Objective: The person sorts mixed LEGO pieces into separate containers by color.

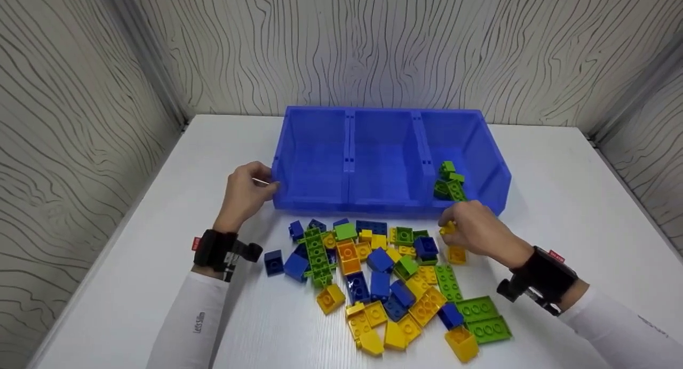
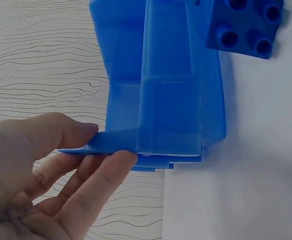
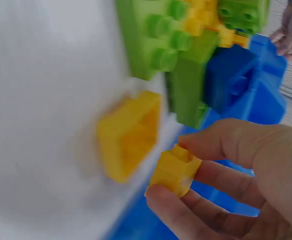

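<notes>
I see green bricks [image 1: 453,190] in the right compartment [image 1: 472,150] of a blue bin [image 1: 320,205]; the left hand [image 1: 248,190] pinches its left edge [image 2: 108,142], the right hand [image 1: 477,230] a yellow brick [image 3: 173,172].

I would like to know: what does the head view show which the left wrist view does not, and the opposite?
Only the head view: the right hand holding a yellow brick, and green bricks in the right compartment of the blue bin.
Only the left wrist view: the palm side of the left hand.
Both: the left hand gripping the bin's side, a blue brick and the white table.
</notes>
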